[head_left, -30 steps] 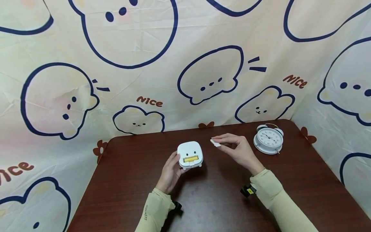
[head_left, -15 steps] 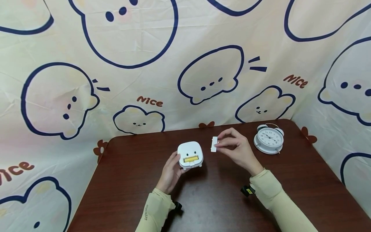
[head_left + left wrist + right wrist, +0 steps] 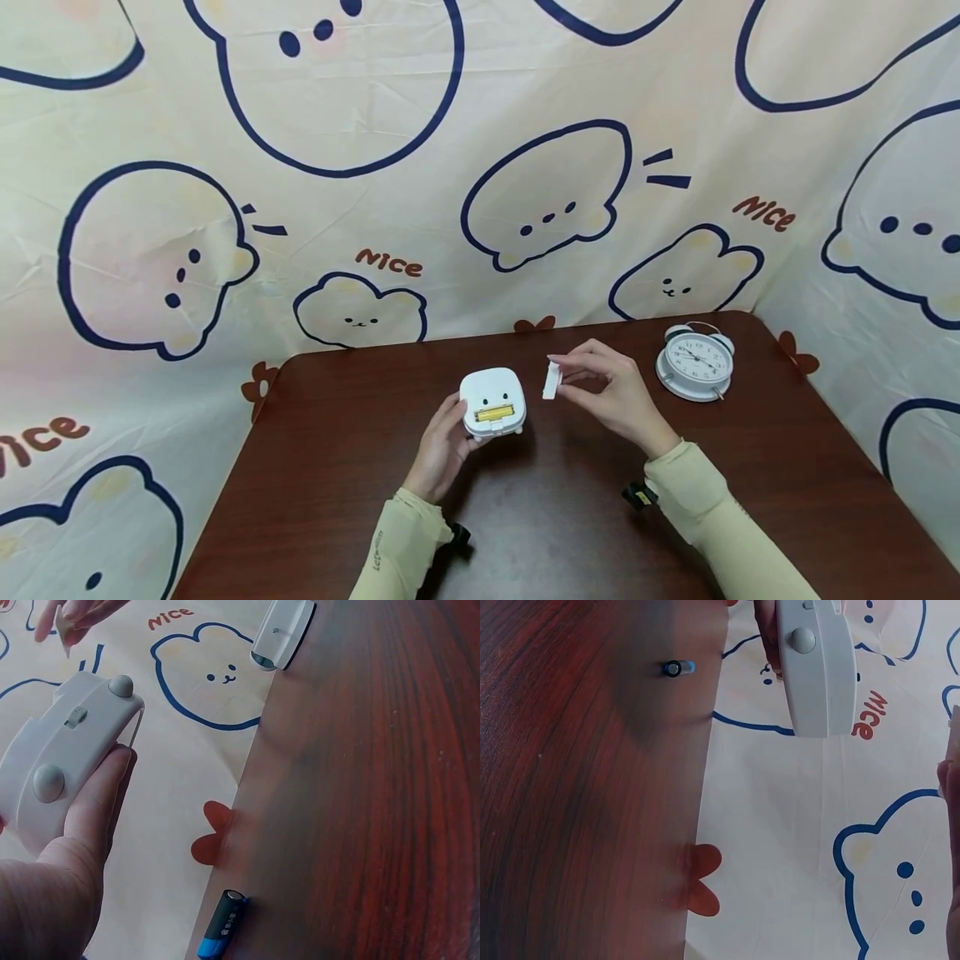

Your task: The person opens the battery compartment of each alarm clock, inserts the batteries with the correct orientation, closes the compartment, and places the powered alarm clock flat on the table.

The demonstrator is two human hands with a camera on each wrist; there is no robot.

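Observation:
My left hand point(image 3: 438, 454) grips a white rounded-square device point(image 3: 487, 385) above the table by its left side and underside. A yellow battery point(image 3: 495, 412) lies in its uncovered battery slot, which faces up toward the head camera. Two round feet point(image 3: 49, 784) show on the device's base in the left wrist view. To the right of it, my right hand point(image 3: 618, 400) pinches a small white battery cover point(image 3: 552, 382) between thumb and fingers, upright and apart from the device. Only a sliver of the right hand point(image 3: 952, 825) shows in the right wrist view.
A white twin-bell alarm clock point(image 3: 697, 358) stands at the back right of the dark wood table point(image 3: 337, 467). A blue-and-black battery point(image 3: 223, 924) lies on the table, hidden from the head view. A cartoon-printed cloth point(image 3: 360, 217) hangs behind the table.
My right hand has turned the battery cover from a slanted pose to upright, shifting its finger hold on it. The left hand and the device have stayed nearly still.

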